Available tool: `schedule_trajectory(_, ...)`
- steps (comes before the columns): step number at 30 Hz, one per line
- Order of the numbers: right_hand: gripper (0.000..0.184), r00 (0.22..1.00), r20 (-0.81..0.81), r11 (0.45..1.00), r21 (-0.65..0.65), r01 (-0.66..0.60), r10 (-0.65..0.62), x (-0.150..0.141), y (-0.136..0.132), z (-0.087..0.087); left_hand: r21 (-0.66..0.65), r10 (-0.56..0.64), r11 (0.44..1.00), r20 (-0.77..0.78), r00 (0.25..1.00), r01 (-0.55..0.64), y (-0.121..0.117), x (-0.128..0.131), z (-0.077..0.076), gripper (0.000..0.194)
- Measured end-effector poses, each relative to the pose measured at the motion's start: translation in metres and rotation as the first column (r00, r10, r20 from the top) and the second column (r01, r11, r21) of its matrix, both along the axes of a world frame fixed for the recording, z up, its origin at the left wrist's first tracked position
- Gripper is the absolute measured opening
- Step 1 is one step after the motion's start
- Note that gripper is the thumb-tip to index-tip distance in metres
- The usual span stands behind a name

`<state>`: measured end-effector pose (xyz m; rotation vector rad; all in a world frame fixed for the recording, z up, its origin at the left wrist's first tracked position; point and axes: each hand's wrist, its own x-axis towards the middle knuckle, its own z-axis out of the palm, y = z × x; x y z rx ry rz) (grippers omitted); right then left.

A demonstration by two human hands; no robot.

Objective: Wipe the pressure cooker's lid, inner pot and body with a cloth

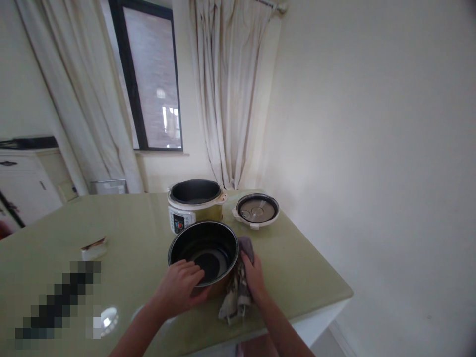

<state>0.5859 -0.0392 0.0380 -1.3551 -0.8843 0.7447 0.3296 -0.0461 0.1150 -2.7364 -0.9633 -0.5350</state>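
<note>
A dark inner cooking pot (208,233) with a pale rim stands tilted toward me near the table's front edge. Hooked over its near left rim are the fingers of my left hand (184,282), with the thumb on the outside wall. My right hand (255,275) grips a grey patterned cloth (238,292) against the pot's right side; the cloth hangs down to the tabletop. Just behind the pot sits the electric cooker (204,210), its top uncovered and its control panel facing left front. The round cooker lid (257,210) lies inner side up to the right.
The pale green table (141,218) reaches far to the left, with a small white packet (94,249) on it. A white wall (372,148) runs along the right. Curtains (230,94) and a window (154,79) are behind the table.
</note>
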Motion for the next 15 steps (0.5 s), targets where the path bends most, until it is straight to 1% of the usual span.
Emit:
schedule_trajectory(1,0.057,1.0,-0.012,1.0,0.003,0.025,-0.025,-0.006,-0.016,-0.006,-0.059,0.059,0.996,-0.04,0.997,-0.061,-0.005,0.005,0.005,0.014)
schedule_trajectory(2,0.057,0.999,-0.016,0.999,0.005,0.044,-0.044,-0.012,-0.03,-0.011,-0.107,0.12,0.986,-0.081,0.989,-0.128,-0.011,0.014,0.01,0.017)
schedule_trajectory(4,0.059,0.999,-0.01,0.999,0.003,0.05,-0.05,-0.026,-0.051,-0.019,-0.178,0.221,0.953,-0.155,0.963,-0.247,-0.022,0.041,0.019,0.031)
schedule_trajectory(6,0.059,1.0,0.007,1.0,0.022,0.02,-0.02,-0.037,-0.063,-0.021,-0.242,0.266,0.918,-0.209,0.941,-0.314,-0.029,0.069,0.025,0.033)
schedule_trajectory(8,0.054,0.999,0.025,0.997,0.064,-0.034,0.033,-0.044,-0.064,-0.018,-0.256,0.283,0.905,-0.233,0.93,-0.34,-0.03,0.088,0.026,0.034)
schedule_trajectory(9,0.05,0.998,0.038,0.995,0.084,-0.061,0.058,-0.044,-0.061,-0.014,-0.245,0.281,0.909,-0.238,0.93,-0.338,-0.029,0.092,0.026,0.035)
schedule_trajectory(11,0.043,0.993,0.075,0.99,0.103,-0.095,0.087,-0.038,-0.047,-0.003,-0.216,0.243,0.93,-0.249,0.937,-0.299,-0.026,0.091,0.024,0.036)
schedule_trajectory(14,0.041,0.98,0.162,0.987,0.092,-0.133,0.117,-0.018,-0.007,0.021,-0.209,0.173,0.949,-0.278,0.945,-0.236,-0.02,0.074,0.021,0.036)
schedule_trajectory(15,0.04,0.968,0.195,0.982,0.072,-0.172,0.155,-0.011,0.011,0.03,-0.212,0.151,0.953,-0.293,0.944,-0.218,-0.019,0.067,0.022,0.036)
